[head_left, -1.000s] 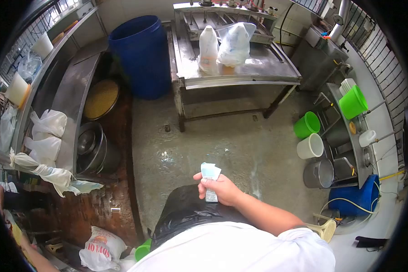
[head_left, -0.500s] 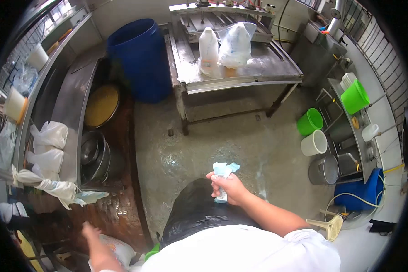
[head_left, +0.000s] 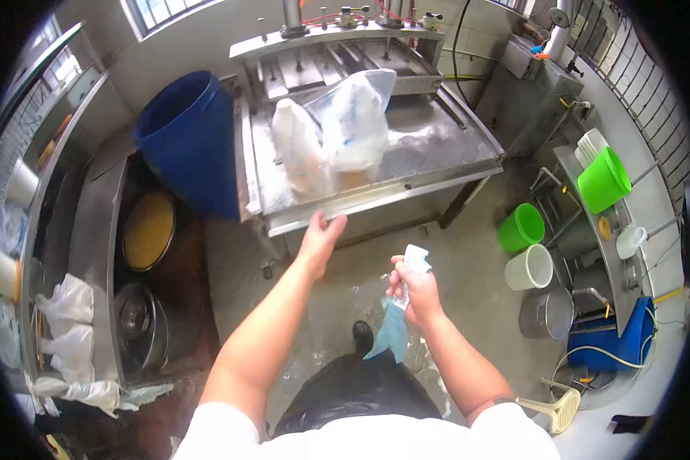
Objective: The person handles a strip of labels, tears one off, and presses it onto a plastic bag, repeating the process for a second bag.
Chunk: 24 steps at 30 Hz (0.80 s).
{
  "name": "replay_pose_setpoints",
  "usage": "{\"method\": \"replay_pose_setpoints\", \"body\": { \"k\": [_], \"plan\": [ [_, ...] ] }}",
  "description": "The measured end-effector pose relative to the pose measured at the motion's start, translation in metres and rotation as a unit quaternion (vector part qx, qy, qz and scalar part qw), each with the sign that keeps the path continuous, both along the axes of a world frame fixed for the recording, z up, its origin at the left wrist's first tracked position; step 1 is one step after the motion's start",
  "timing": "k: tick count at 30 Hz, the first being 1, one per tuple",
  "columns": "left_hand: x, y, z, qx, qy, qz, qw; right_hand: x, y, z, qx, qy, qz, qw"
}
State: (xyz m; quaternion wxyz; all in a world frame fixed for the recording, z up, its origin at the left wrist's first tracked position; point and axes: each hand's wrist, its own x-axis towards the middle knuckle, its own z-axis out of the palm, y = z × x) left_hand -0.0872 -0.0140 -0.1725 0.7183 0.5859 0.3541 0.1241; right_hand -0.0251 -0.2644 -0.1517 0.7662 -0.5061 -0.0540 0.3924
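My right hand (head_left: 416, 290) is closed around a crumpled light-blue and white plastic packet (head_left: 392, 328). Its blue part dangles below my fist and a pale end sticks out above. My left hand (head_left: 320, 241) holds nothing. Its fingers are apart, reaching just in front of the near edge of the steel table (head_left: 429, 157). On that table, beyond my left hand, stand a slim whitish plastic bag (head_left: 299, 149) and a wider translucent bag (head_left: 354, 126) with white contents. Both bags are slightly blurred.
A tall blue drum (head_left: 188, 146) stands left of the table. Further left are a tub of yellow contents (head_left: 149, 232) and white bags (head_left: 70, 349) on a steel counter. On the right are a green bucket (head_left: 521, 227), white bucket (head_left: 528, 268), metal pot (head_left: 547, 313) and plastic stool (head_left: 561, 410).
My left hand has swung from the lower left to the table's front edge. The table looks nearer. The packet in my right hand now hangs down unfolded.
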Motion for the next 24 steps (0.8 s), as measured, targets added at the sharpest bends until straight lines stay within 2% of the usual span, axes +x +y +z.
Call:
{"method": "replay_pose_setpoints", "body": {
  "k": [1,2,3,4,6,7,10,11,12,14,16,18,19,21,23,24],
  "plan": [
    [0.039,0.012,0.019,-0.041,-0.008,0.034,0.999,0.025,0.006,0.004,0.002,-0.013,-0.017,1.0],
    [0.103,0.04,0.009,-0.079,-0.042,0.084,0.992,0.063,0.015,0.002,0.0,-0.023,-0.033,0.999],
    [0.138,0.059,0.0,-0.115,-0.075,0.134,0.981,0.077,0.018,0.002,-0.003,-0.021,-0.033,0.999],
    [0.159,0.069,-0.005,-0.119,-0.072,0.135,0.981,0.088,0.019,0.001,0.001,-0.013,-0.042,0.999],
    [0.187,0.088,-0.019,-0.226,-0.111,0.166,0.953,0.109,0.017,-0.005,-0.021,-0.006,-0.052,0.998],
    [0.196,0.095,-0.029,-0.228,-0.111,0.169,0.952,0.122,0.018,-0.009,-0.024,-0.006,-0.049,0.999],
    [0.209,0.108,-0.052,-0.227,-0.097,0.15,0.957,0.166,0.028,-0.024,-0.034,-0.041,-0.016,0.998],
    [0.208,0.109,-0.054,-0.228,-0.117,0.139,0.957,0.187,0.042,-0.026,-0.036,-0.038,-0.036,0.998],
    [0.207,0.109,-0.055,-0.23,-0.137,0.127,0.955,0.211,0.059,-0.032,0.002,-0.051,-0.044,0.998],
    [0.206,0.112,-0.055,-0.228,-0.131,0.118,0.958,0.255,0.104,-0.035,-0.016,-0.066,-0.075,0.995],
    [0.202,0.112,-0.054,-0.226,-0.127,0.112,0.959,0.286,0.151,-0.034,-0.021,-0.089,-0.044,0.995],
    [0.2,0.11,-0.052,-0.208,-0.112,0.099,0.967,0.308,0.193,-0.05,0.001,-0.03,-0.01,1.0],
    [0.2,0.108,-0.055,-0.206,-0.112,0.104,0.966,0.312,0.205,-0.054,0.01,0.022,0.024,0.999],
    [0.202,0.103,-0.058,-0.182,-0.109,0.049,0.976,0.309,0.215,-0.064,0.012,0.036,0.058,0.998],
    [0.203,0.091,-0.05,-0.173,-0.094,0.066,0.978,0.298,0.218,-0.067,0.011,0.049,0.091,0.995],
    [0.201,0.086,-0.049,-0.19,-0.146,0.051,0.97,0.289,0.214,-0.066,0.0,0.035,0.091,0.995]
  ]
}}
